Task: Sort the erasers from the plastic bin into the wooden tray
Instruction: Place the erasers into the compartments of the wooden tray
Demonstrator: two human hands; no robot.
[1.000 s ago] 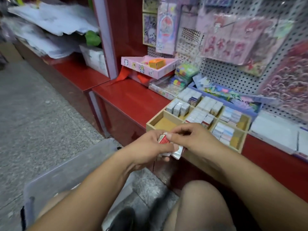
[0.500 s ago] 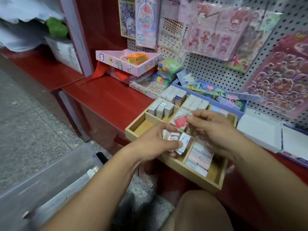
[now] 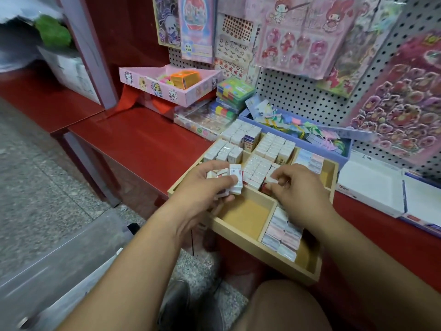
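Note:
A wooden tray with several compartments sits on the red shelf, its front edge overhanging. Rows of white wrapped erasers fill the back compartments and pastel erasers fill a front one. My left hand hovers over the tray's left side and grips a handful of white and red erasers. My right hand reaches into a middle compartment and pinches one eraser at the end of a row. The clear plastic bin stands on the floor at the lower left, blurred.
Behind the tray lie a blue tray of coloured paper bits, a pink box and stacked colourful packs. White flat boxes lie to the right. Sticker sheets hang on the pegboard. My knee is below.
The view has moved closer to the tray. My right hand has gone down from above the tray into a middle compartment with its eraser. My left hand has shifted over the tray's left side.

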